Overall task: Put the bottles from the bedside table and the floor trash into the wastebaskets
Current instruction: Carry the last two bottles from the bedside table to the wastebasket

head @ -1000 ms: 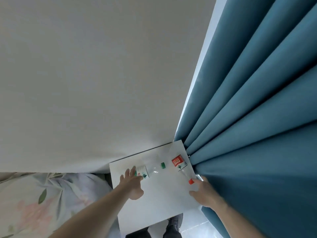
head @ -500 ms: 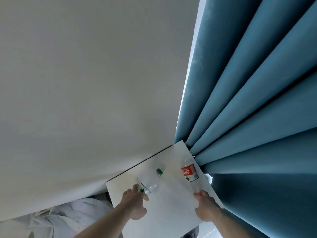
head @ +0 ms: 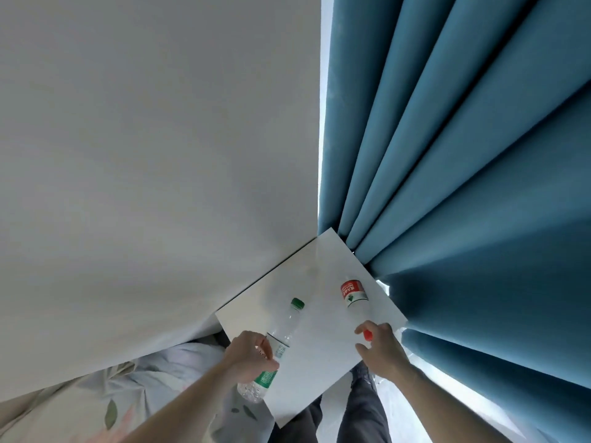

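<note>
Two clear plastic bottles are over the white bedside table (head: pixel 319 350). My left hand (head: pixel 251 358) grips the green-capped bottle (head: pixel 285 326) round its middle. That bottle's base sticks out past the table's front-left edge and its cap points toward the wall. The red-labelled bottle (head: pixel 353 294) lies near the table's right edge, red cap toward me. My right hand (head: pixel 382 350) pinches its cap end between thumb and fingers. No wastebasket is in view.
A blue pleated curtain (head: pixel 463 219) hangs against the table's right side. A grey wall (head: pixel 160 155) stands behind it. Floral bedding (head: pixel 134 401) lies at the lower left. My legs in dark trousers (head: pixel 361 410) stand in front of the table.
My left hand has closed round the green-capped bottle and drawn it toward me, past the table edge. My right hand has closed on the red cap. The red-labelled bottle has turned slightly.
</note>
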Demonstrator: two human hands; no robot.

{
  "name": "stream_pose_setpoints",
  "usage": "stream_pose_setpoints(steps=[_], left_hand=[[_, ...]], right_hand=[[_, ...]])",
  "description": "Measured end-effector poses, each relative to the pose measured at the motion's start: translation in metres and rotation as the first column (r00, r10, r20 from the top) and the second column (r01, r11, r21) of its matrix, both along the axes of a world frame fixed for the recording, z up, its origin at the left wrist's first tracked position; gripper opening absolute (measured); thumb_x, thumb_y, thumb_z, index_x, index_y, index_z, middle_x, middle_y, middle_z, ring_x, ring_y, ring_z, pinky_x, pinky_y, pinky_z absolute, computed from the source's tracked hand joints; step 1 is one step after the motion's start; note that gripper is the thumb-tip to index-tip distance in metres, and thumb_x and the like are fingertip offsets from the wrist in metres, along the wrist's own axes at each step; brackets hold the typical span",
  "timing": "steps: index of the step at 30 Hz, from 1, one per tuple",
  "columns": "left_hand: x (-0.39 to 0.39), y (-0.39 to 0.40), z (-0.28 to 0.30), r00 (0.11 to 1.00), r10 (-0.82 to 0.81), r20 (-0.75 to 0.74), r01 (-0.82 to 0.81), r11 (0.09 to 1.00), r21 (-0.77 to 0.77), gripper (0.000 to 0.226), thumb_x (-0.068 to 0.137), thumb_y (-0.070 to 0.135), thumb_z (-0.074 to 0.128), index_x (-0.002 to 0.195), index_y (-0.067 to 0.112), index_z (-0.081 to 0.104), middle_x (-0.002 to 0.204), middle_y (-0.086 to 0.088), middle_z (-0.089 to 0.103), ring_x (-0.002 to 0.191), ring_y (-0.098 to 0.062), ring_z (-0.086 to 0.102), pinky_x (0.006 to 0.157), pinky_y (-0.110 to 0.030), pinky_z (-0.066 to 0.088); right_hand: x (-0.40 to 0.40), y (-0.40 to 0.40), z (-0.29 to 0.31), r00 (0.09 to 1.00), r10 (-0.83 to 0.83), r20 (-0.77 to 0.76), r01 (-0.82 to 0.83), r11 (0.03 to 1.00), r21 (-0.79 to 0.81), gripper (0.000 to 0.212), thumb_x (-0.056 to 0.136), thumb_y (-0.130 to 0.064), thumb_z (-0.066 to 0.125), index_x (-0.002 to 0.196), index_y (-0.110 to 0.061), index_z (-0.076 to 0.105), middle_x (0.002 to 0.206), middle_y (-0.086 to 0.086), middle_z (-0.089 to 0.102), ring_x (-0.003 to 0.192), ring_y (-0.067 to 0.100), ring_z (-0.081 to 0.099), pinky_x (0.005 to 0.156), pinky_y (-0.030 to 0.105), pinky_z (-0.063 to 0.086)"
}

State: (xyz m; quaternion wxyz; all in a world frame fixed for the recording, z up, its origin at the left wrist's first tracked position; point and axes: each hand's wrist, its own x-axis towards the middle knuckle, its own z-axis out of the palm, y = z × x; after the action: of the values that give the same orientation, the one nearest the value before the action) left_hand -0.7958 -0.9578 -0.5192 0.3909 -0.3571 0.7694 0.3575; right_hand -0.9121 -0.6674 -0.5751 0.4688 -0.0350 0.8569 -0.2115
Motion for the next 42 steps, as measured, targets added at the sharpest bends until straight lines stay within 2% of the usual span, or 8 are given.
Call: stream_pose_setpoints(steps=[4, 9, 16, 25, 28, 32, 36, 42], left_hand=[[-0.007, 0.012, 0.057, 0.997, -0.039, -0.063, 0.044, 0.996, 0.078, 0.062, 0.051, 0.038, 0.086, 0.096, 0.024, 0.047, 0.106, 0.006, 0.064, 0.084, -0.014, 0.065, 0.074, -0.035, 0.056], [-0.021, 0.042, 0.127, 0.946, -0.226, -0.233, 0.264, 0.954, 0.144, 0.076, 0.058, 0.030, 0.078, 0.119, 0.039, 0.032, 0.116, 0.011, 0.058, 0.097, -0.015, 0.066, 0.077, -0.035, 0.056], [-0.033, 0.111, 0.204, 0.733, -0.458, -0.502, 0.553, 0.832, 0.048, 0.069, 0.058, 0.048, 0.080, 0.119, 0.048, 0.048, 0.114, 0.022, 0.052, 0.095, 0.001, 0.062, 0.087, -0.029, 0.053], [-0.002, 0.329, 0.269, 0.407, -0.577, -0.708, 0.829, 0.559, 0.021, 0.061, 0.058, 0.041, 0.078, 0.114, 0.049, 0.054, 0.111, 0.026, 0.059, 0.099, 0.003, 0.062, 0.089, -0.032, 0.055], [0.036, 0.416, 0.293, 0.298, -0.622, -0.724, 0.908, 0.418, 0.015, 0.057, 0.060, 0.042, 0.076, 0.112, 0.046, 0.053, 0.108, 0.024, 0.058, 0.097, 0.000, 0.061, 0.085, -0.030, 0.054], [0.097, 0.512, 0.319, 0.179, -0.607, -0.774, 0.963, 0.269, 0.012, 0.051, 0.066, 0.037, 0.076, 0.111, 0.044, 0.053, 0.102, 0.020, 0.064, 0.092, -0.004, 0.062, 0.081, -0.030, 0.054], [0.151, 0.586, 0.336, 0.101, -0.598, -0.795, 0.992, 0.122, 0.034, 0.064, 0.069, 0.029, 0.076, 0.124, 0.046, 0.048, 0.103, 0.015, 0.070, 0.092, -0.011, 0.069, 0.079, -0.041, 0.059], [0.215, 0.681, 0.350, -0.070, -0.540, -0.839, 0.994, -0.106, -0.015, 0.053, 0.080, 0.032, 0.080, 0.119, 0.051, 0.049, 0.112, 0.024, 0.065, 0.104, -0.001, 0.064, 0.084, -0.029, 0.054]], right_hand=[[0.038, 0.017, 0.091, 0.983, -0.169, -0.067, 0.166, 0.984, -0.060, 0.020, 0.101, -0.021, 0.053, 0.114, -0.035, 0.044, 0.110, 0.003, 0.048, 0.080, 0.016, 0.062, 0.067, 0.023, 0.048], [0.090, 0.051, 0.190, 0.935, -0.312, -0.168, 0.299, 0.949, -0.101, 0.024, 0.102, -0.018, 0.048, 0.120, -0.032, 0.042, 0.104, 0.002, 0.057, 0.076, 0.015, 0.058, 0.068, 0.028, 0.047], [0.152, 0.117, 0.291, 0.764, -0.579, -0.286, 0.503, 0.811, -0.299, 0.015, 0.100, -0.028, 0.050, 0.105, -0.040, 0.045, 0.081, 0.002, 0.065, 0.076, 0.025, 0.063, 0.077, 0.047, 0.056], [0.286, 0.254, 0.369, 0.384, -0.795, -0.470, 0.696, 0.583, -0.419, 0.012, 0.097, -0.040, 0.062, 0.108, -0.042, 0.057, 0.080, -0.002, 0.069, 0.069, 0.015, 0.064, 0.074, 0.030, 0.053], [0.357, 0.303, 0.382, 0.210, -0.855, -0.474, 0.771, 0.443, -0.458, 0.017, 0.095, -0.041, 0.067, 0.111, -0.041, 0.062, 0.075, -0.011, 0.067, 0.060, 0.007, 0.053, 0.065, 0.024, 0.047], [0.442, 0.363, 0.387, -0.026, -0.879, -0.476, 0.819, 0.254, -0.514, 0.019, 0.093, -0.039, 0.071, 0.111, -0.036, 0.065, 0.085, -0.005, 0.073, 0.071, 0.015, 0.063, 0.076, 0.030, 0.053], [0.507, 0.406, 0.395, -0.226, -0.832, -0.506, 0.827, 0.111, -0.551, 0.013, 0.092, -0.034, 0.074, 0.102, -0.031, 0.066, 0.075, -0.007, 0.069, 0.060, 0.005, 0.053, 0.061, 0.014, 0.043], [0.602, 0.444, 0.407, -0.443, -0.729, -0.522, 0.820, -0.093, -0.566, 0.014, 0.094, -0.035, 0.070, 0.105, -0.038, 0.061, 0.075, -0.002, 0.067, 0.070, 0.021, 0.063, 0.074, 0.033, 0.052]])
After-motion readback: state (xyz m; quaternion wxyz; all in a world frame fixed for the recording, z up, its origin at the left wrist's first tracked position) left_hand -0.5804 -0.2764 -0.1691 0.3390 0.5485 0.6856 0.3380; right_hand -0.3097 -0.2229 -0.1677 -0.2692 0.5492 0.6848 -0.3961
